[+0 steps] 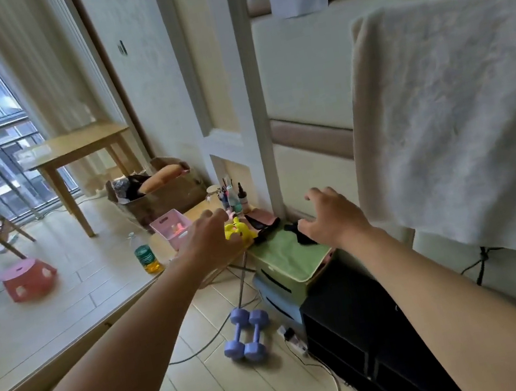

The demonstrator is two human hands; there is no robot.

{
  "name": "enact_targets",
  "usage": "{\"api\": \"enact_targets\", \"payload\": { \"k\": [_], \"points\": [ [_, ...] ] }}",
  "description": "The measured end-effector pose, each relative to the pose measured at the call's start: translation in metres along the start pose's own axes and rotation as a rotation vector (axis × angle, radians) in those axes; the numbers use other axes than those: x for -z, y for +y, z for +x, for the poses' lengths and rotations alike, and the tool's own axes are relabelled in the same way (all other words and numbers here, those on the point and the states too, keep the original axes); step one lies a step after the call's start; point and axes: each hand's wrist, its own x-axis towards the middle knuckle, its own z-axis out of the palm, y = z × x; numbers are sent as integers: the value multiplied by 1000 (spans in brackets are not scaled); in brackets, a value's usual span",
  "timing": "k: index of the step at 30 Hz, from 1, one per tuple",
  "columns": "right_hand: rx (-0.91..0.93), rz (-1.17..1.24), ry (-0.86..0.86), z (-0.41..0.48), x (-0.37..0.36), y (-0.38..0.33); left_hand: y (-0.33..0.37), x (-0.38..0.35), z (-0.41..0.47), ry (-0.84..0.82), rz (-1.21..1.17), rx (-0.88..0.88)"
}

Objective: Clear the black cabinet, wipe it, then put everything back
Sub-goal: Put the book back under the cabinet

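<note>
The black cabinet (348, 303) stands low against the padded wall at bottom right, its top bare. Beyond it a green-topped drawer box (287, 260) carries a green cloth and a small black item (299, 234). My right hand (332, 213) hovers over the far end of that box, fingers spread and loosely bent, holding nothing. My left hand (212, 237) reaches out just left of a yellow toy (239, 231), fingers relaxed, empty. Small bottles (236, 197) and a pink box (173, 231) sit on the small table behind.
Two purple dumbbells (248, 335) and a power strip (292, 337) with cables lie on the floor by the cabinet. A white blanket (462, 111) hangs at right. An oil bottle (146, 256), red stool (28, 277), cardboard box (159, 192) and wooden table (76, 148) stand left.
</note>
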Motion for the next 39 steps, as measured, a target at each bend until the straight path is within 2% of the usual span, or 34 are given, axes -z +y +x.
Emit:
{"api": "enact_targets", "payload": {
  "k": [12,19,28,34,39],
  "points": [
    [0,18,-86,83,-137,-188,-255,26,47,7,-78,65],
    [0,-29,-166,131,-190,-248,-342,4,70,-82,-189,150],
    [-21,-23,-283,219,-269,-266,-397,-30,129,-212,-171,125],
    [-112,80,-384,311,-331,-251,-432,-58,202,-255,-157,114],
    [-248,177,-473,370,-370,-235,-448,-74,256,-372,-13,143]
  ]
}}
